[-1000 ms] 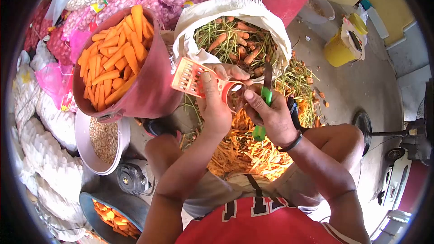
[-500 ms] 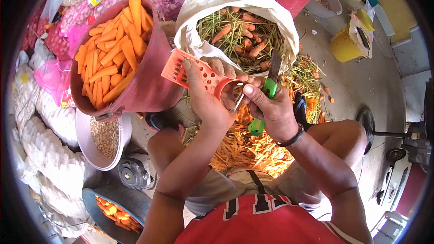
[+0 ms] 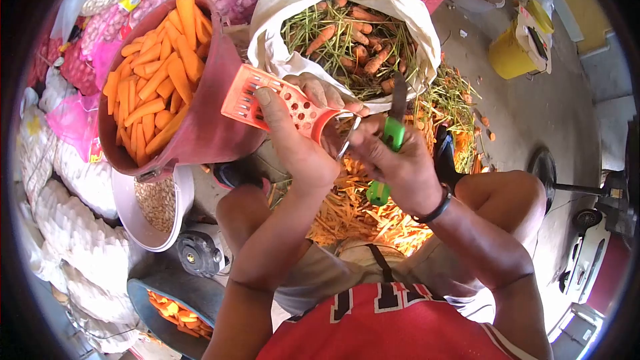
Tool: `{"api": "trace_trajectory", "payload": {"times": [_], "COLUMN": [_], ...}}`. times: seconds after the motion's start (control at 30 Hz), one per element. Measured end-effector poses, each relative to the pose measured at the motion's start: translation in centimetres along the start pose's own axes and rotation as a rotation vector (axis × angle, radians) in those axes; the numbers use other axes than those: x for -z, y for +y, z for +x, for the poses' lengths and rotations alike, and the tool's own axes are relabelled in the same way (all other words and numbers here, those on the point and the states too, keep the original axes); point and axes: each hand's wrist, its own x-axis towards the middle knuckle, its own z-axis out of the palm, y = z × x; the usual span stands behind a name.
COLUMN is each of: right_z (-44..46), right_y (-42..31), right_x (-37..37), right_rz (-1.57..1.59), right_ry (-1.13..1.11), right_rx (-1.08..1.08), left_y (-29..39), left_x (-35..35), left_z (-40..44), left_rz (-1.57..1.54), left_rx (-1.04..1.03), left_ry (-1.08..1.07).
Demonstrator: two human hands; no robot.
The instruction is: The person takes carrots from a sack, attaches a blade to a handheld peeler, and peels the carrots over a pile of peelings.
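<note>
My left hand (image 3: 305,150) is closed around an orange plastic peeler-grater (image 3: 248,88), whose flat end has slots and round holes. At its other end is a curved opening with a thin metal blade (image 3: 347,139). Against that blade rest the fingertips of my right hand (image 3: 412,170), partly blurred. The same hand keeps a green-handled knife (image 3: 394,133) gripped in its palm, its dark blade pointing up and away from me. Beneath both hands lies a pile of orange carrot peelings (image 3: 373,220).
Beyond my hands stands a white sack (image 3: 280,10) of unpeeled carrots and stalks. A red bucket (image 3: 223,93) of peeled carrots is at the left, above a pale basin (image 3: 181,210). A dark blue container (image 3: 143,300) holds carrot pieces. A yellow bucket (image 3: 510,53) stands far right.
The peeler-grater and my left hand have shifted slightly left in view. My right hand has turned, its thumb and fingertips now lower along the metal blade. The knife stays in its grip.
</note>
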Motion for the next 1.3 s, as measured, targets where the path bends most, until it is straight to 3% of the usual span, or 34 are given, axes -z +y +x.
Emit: {"api": "trace_trajectory", "payload": {"times": [0.07,0.2,0.5,0.6,0.7,0.8,0.83,0.93,1.07,1.2,1.3], "right_z": [-0.7,-0.8,-0.8,-0.9,-0.9,-0.4,-0.5,-0.4,-0.4,0.6,1.0], "right_y": [1.1,1.5,1.1,1.9,1.9,1.9,1.9,1.9,1.2,2.0,1.8], "right_x": [-0.9,-0.8,-0.7,-0.4,0.1,0.6,0.2,0.4,-0.4,-1.0,-0.9], "right_rz": [-0.064,0.112,-0.122,-0.346,-0.440,-0.365,-0.171,-0.301,-0.459,-0.466,-0.491], "right_ry": [-0.023,-0.061,-0.046,0.007,-0.034,-0.035,-0.107,-0.208,-0.086,-0.014,0.041], "right_rx": [0.068,0.009,0.102,0.219,0.179,0.176,0.156,0.259,0.215,0.411,0.430], "left_y": [0.0,-0.2,-0.1,0.7,1.4,2.0,2.1,2.5,2.8,2.5,2.4], "left_x": [0.0,0.3,0.5,-0.1,0.3,0.2,0.2,0.1,0.4,0.7,0.8], "left_z": [0.1,0.2,0.3,0.6,1.2,1.1,1.1,1.2,1.3,1.4,1.5], "left_rz": [0.028,0.038,0.075,-0.002,-0.036,-0.026,-0.053,-0.087,-0.068,-0.116,-0.128], "left_rx": [-0.009,-0.015,-0.013,0.020,0.015,0.015,0.031,0.049,0.059,0.094,0.098], "left_ry": [0.009,-0.041,-0.094,-0.070,-0.070,-0.027,-0.027,-0.015,-0.021,0.024,0.000]}}
